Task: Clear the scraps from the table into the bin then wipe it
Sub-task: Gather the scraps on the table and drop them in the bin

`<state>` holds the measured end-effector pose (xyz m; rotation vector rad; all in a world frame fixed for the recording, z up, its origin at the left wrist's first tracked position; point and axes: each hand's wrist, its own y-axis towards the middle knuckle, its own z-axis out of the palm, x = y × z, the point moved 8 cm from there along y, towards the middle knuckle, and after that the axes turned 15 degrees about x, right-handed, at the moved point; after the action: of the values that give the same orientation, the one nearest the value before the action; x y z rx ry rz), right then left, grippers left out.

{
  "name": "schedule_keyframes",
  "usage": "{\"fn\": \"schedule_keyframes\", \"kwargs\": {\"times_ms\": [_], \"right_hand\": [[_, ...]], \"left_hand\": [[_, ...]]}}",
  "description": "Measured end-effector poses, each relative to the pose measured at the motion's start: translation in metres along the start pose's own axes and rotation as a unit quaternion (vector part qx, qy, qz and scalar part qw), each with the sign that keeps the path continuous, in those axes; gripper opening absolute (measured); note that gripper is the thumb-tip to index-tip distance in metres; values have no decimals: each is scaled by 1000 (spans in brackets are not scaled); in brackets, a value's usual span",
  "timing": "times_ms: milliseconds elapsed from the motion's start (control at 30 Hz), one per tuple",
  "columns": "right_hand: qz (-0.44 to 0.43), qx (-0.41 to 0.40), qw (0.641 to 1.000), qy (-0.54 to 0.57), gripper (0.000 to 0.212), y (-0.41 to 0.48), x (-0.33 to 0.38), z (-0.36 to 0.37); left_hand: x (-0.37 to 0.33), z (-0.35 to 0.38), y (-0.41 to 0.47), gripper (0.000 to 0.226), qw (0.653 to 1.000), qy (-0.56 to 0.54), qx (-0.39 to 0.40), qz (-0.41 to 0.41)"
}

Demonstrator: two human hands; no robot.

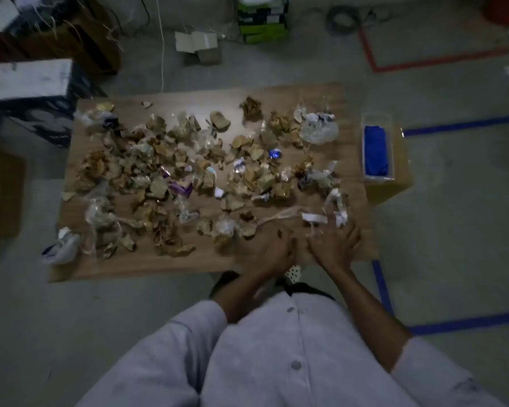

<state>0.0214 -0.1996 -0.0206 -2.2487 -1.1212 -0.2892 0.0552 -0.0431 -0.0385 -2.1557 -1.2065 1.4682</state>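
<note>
Head view: the table (147,265) fills the centre of the frame, and scraps (159,183) cover most of its top from the left edge to the right.

**Hands.** Both work at the near edge, lower right of the table.
- The right hand (335,245) lies with fingers spread and straight on the wood, just below a white paper strip (314,217).
- The left hand (274,255) sits just beside it. Its fingers look bent, but blur hides whether they grip anything, so its state cannot be told.

**Handling.**
- The scraps appear to be crumpled brown paper, clear film (318,130) and small wrappers. They are probably very light, soft and springy, and likely to scatter or slide off the edge.
- Picking up single pieces would be slow. Rake with flat, spread fingers into a heap, then scoop the heap between both palms.
- Film is likely slippery, so trap it under the paper.

**Other items.**
- A blue cloth (375,151) lies in a clear container (391,124) at the right of the frame, apart from the table. It is probably for wiping.
- No bin can be identified.
</note>
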Motion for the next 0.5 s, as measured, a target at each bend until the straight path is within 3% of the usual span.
{"fn": "schedule_keyframes", "kwargs": {"times_ms": [133,233,333,500], "right_hand": [[90,97,990,50,120,36,-38,11],[106,156,978,93,141,75,-65,45],[92,133,979,124,124,78,-41,36],[31,88,987,133,60,91,23,28]], "left_hand": [[0,1,26,52,999,-21,11,-48],[-3,-14,39,43,997,-57,-6,-47],[-4,-24,47,31,994,-100,-34,-28],[-7,-52,26,34,988,-42,-145,20]]}}
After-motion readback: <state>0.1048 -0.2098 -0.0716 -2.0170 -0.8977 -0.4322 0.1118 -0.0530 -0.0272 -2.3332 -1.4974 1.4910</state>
